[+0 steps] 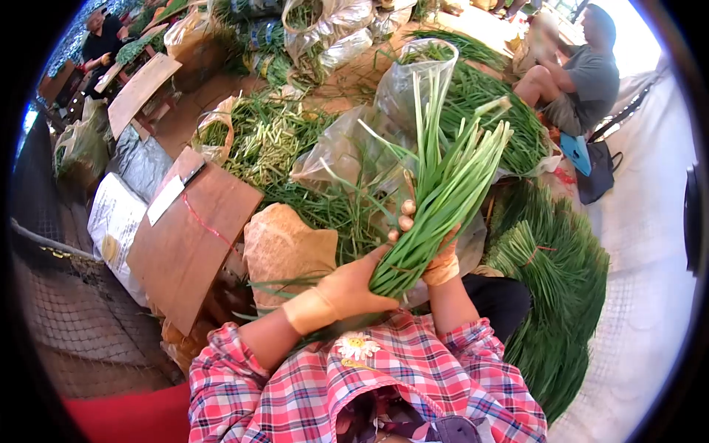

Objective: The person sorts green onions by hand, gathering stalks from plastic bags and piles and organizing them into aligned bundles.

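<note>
A thick bunch of garlic chives (450, 192) slants up and to the right in front of me, pale green stalks at the far end. My left hand (349, 286), in a tan glove, is closed round its near end, thumb along the underside. Beneath and behind the stems, my right hand (443, 264) is wrapped round the bunch; bare fingertips poke out on the left side, and most of its palm is hidden. A few stalks stick out loosely to the left.
A wooden board (199, 229) with a knife and red string lies at left. Beside it sits a tan block-like bundle (288, 247). Heaped greens (546, 295) lie at right, cut stalks (269, 140) and plastic bags (417, 81) ahead. A seated person (583, 74) is at far right, another (101, 40) far left.
</note>
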Demonstrator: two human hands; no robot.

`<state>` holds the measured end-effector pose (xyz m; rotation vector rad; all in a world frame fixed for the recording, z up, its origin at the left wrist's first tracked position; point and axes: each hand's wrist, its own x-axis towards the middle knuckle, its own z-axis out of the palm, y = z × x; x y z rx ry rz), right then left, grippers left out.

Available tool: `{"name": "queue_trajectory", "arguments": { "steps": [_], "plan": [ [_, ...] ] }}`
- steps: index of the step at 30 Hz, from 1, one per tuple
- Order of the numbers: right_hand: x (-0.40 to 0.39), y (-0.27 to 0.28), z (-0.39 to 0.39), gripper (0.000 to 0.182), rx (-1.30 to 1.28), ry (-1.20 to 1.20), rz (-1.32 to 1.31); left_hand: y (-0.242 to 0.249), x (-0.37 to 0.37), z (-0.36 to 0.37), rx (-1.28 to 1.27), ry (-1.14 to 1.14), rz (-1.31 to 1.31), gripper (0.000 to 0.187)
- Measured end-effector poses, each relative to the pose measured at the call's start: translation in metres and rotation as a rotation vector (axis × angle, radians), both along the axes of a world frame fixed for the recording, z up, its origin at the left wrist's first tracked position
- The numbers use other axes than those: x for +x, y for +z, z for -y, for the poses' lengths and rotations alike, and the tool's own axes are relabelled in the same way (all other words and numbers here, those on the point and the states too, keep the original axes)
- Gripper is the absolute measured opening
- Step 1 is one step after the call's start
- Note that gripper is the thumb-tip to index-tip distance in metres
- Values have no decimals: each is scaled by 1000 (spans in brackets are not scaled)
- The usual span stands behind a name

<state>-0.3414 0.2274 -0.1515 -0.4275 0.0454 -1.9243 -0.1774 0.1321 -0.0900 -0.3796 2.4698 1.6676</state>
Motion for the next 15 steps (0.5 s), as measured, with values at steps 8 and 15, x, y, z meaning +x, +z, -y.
{"name": "queue_trajectory", "arguments": {
  "steps": [8,15],
  "plan": [
    [-116,92,-56,79,444,-4,-400,42,7,115,472,374,-207,45],
    [-55,53,-65,43,686,418,-272,-44,-61,44,1307,120,-577,115]
  ]
}}
